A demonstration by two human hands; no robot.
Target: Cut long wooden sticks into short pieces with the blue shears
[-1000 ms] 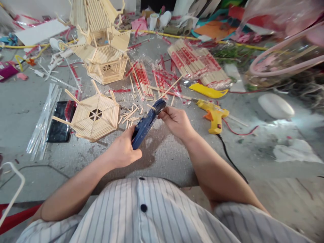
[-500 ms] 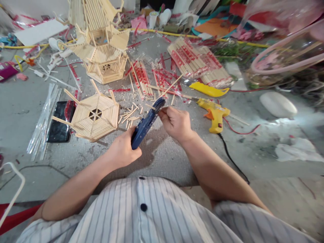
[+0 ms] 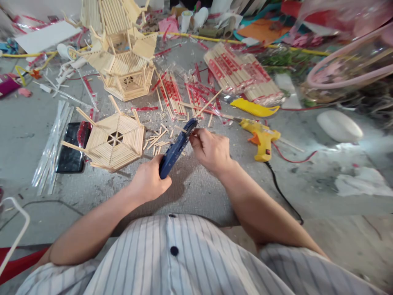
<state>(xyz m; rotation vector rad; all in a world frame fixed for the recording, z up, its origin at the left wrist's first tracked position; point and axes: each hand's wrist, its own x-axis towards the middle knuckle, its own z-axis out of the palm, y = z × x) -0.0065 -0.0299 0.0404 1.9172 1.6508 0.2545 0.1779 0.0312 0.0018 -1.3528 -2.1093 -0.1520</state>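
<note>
Though near cutter (image 3: 176, 146), glue gun (image 3: 260, 137) apart.

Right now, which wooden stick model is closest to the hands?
The flat hexagonal wooden-stick roof, just left of the left hand; the tall wooden-stick pagoda stands farther back.

Bare mat (image 3: 196, 184) nearside; stick offcuts (image 3: 156, 141), glue gun (image 3: 260, 139) beyond.
</note>
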